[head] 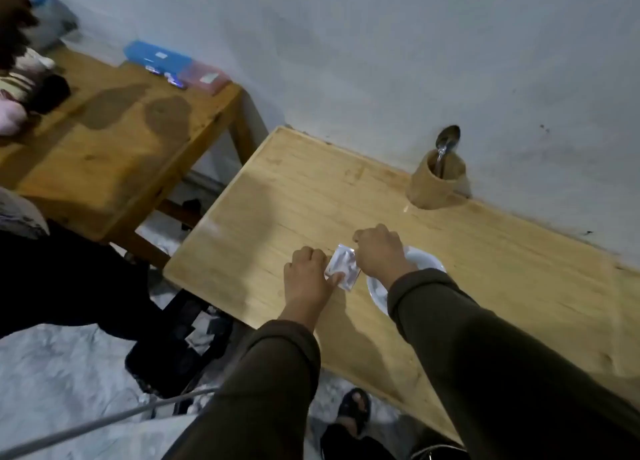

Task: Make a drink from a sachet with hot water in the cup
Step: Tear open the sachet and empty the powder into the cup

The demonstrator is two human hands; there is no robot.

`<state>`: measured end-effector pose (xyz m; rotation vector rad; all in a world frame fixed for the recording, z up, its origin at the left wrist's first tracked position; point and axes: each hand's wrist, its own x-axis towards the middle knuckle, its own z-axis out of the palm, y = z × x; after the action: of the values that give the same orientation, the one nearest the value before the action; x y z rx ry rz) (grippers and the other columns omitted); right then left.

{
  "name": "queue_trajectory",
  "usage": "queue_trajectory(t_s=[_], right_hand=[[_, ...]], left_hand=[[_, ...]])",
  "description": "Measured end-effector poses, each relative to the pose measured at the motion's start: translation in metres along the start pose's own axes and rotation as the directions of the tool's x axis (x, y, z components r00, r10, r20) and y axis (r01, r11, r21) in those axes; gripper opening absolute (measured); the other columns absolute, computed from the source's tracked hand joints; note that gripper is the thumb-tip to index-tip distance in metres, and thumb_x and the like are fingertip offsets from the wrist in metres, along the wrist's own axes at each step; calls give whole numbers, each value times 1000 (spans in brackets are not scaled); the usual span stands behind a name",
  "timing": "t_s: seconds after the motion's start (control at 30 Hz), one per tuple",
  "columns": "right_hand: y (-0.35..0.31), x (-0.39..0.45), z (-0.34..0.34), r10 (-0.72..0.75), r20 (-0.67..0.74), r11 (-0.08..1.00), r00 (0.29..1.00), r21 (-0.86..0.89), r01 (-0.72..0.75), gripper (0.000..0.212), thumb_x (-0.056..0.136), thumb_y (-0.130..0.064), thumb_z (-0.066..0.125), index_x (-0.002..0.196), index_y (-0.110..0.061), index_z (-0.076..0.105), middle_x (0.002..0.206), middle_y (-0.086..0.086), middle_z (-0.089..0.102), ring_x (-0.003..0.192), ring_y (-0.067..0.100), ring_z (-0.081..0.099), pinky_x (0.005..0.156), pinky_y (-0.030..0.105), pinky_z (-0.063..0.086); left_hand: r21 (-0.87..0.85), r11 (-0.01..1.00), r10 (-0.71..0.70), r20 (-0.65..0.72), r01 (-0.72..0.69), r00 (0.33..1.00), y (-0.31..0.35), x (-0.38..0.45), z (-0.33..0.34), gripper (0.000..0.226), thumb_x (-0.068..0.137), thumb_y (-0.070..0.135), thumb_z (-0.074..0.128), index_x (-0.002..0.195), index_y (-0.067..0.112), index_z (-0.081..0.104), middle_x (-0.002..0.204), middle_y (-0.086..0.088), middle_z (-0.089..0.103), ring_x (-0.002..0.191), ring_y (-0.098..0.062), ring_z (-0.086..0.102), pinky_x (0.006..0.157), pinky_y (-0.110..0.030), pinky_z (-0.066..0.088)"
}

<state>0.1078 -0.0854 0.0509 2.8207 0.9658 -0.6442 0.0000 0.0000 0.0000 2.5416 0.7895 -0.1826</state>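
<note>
Sachet [341, 267], small, flat and silvery, is pinched between both hands just above the pale wooden table [502, 269]: the left hand [309, 277] has its grip closed on the near-left edge, thumb pressed on the foil, while the right hand [380, 250] has its grip closed on the far-right corner. Just right of it a white saucer [429, 261] lies partly hidden under the right forearm. Far right against the grey wall stands a tan cylindrical cup [437, 182] holding a metal spoon [446, 144].

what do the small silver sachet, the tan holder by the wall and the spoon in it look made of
Small silver sachet: likely foil or metallised plastic, shiny and creased. Tan cylindrical holder: looks like bamboo or wood, matte; blur leaves it open. Spoon: metal, with a bright reflective bowl.
</note>
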Motion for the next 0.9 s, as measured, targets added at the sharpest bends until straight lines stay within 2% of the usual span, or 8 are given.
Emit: queue_trajectory(t_s=[0.27, 0.47, 0.57, 0.6, 0.67, 0.7, 0.8, 0.9], right_hand=[[-6, 13, 13, 51, 5, 999, 999, 2, -51, 26, 90, -11, 45, 114, -10, 55, 116, 13, 63, 115, 30, 46, 97, 42, 40], [-5, 9, 2, 53, -1, 990, 999, 133, -52, 23, 90, -13, 49, 109, -16, 61, 114, 9, 63, 114, 29, 47, 100, 44, 41], [-4, 8, -13, 87, 16, 954, 996, 286, -87, 15, 87, -17, 52, 74, -22, 58, 110, 8, 65, 109, 29, 52, 86, 36, 45], [-3, 7, -19, 96, 21, 932, 995, 350, -97, 24, 85, -17, 55, 62, -24, 51, 106, 8, 66, 104, 29, 55, 78, 33, 44], [-1, 4, -32, 107, 16, 870, 994, 482, -102, 32, 79, -17, 63, 53, -26, 46, 95, 8, 67, 95, 28, 60, 70, 30, 42], [0, 1, -40, 116, 4, 840, 993, 533, -100, 30, 77, -17, 66, 53, -26, 49, 88, 6, 65, 91, 27, 61, 69, 29, 42], [5, -12, -65, 108, -80, 798, 991, 601, -38, 14, 77, -18, 70, 65, -17, 62, 75, 2, 60, 77, 20, 55, 62, 25, 39], [10, -28, -90, 69, -149, 790, 986, 611, 37, 7, 79, -16, 70, 77, -10, 70, 72, -1, 57, 76, 15, 51, 61, 23, 36]], left_hand=[[-8, 1000, 7, -20, -7, 1000, -1, 8, 6, 41, 80, 43, 64, 109, 15, 59, 120, -3, 56, 114, -23, 48, 89, -32, 37], [-112, 994, 15, -10, -16, 1000, 3, 13, 0, 43, 77, 32, 69, 116, 16, 58, 120, -5, 57, 114, -25, 50, 90, -35, 42], [-315, 949, 41, 40, -27, 998, 6, 20, -12, 36, 79, 25, 65, 113, 17, 61, 110, -6, 66, 102, -24, 59, 86, -35, 50], [-380, 924, 61, 49, -38, 997, 8, 22, -18, 29, 81, 22, 62, 109, 15, 63, 104, -5, 68, 95, -22, 61, 81, -28, 51], [-481, 875, 84, 36, -57, 996, 13, 24, -32, 17, 88, 20, 57, 101, 13, 66, 92, 1, 68, 83, -15, 58, 64, -9, 43], [-523, 850, 88, 19, -65, 996, 15, 25, -40, 17, 91, 22, 55, 99, 14, 68, 90, 2, 68, 81, -13, 58, 60, -7, 40], [-633, 769, 121, 4, -91, 993, 25, 31, -61, 20, 93, 24, 54, 98, 14, 70, 94, -5, 73, 77, -15, 63, 63, -14, 44], [-696, 702, 191, -23, -152, 981, 36, 32, -85, 15, 92, 21, 56, 95, 11, 67, 93, -5, 72, 73, -1, 64, 65, -11, 48]])
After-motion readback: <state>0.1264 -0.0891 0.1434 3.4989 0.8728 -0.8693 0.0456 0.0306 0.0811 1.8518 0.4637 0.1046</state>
